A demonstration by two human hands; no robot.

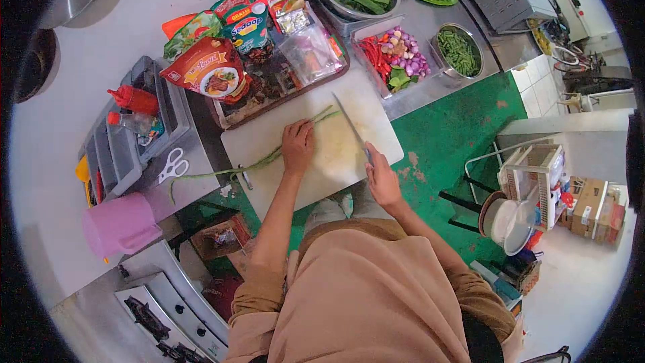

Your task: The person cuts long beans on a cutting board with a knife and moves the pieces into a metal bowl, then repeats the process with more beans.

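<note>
Long green beans (pixel 265 160) lie across the white cutting board (pixel 269 191), their far ends hanging over its left side toward the scissors. My left hand (pixel 297 146) is closed over them near the middle of the board, with short tips showing to the right of the fingers. In my right hand (pixel 383 181) is the handle of a knife (pixel 351 121). Its blade points up and to the left over the board, just right of the bean tips.
Behind the board stands a tray (pixel 289 97) with seasoning packets. A tray of chillies and shallots (pixel 406 60) and a bowl of cut beans (pixel 459 52) stand at the back right. White scissors (pixel 173 165) and a pink jug (pixel 121 224) are left, above a stove (pixel 168 309).
</note>
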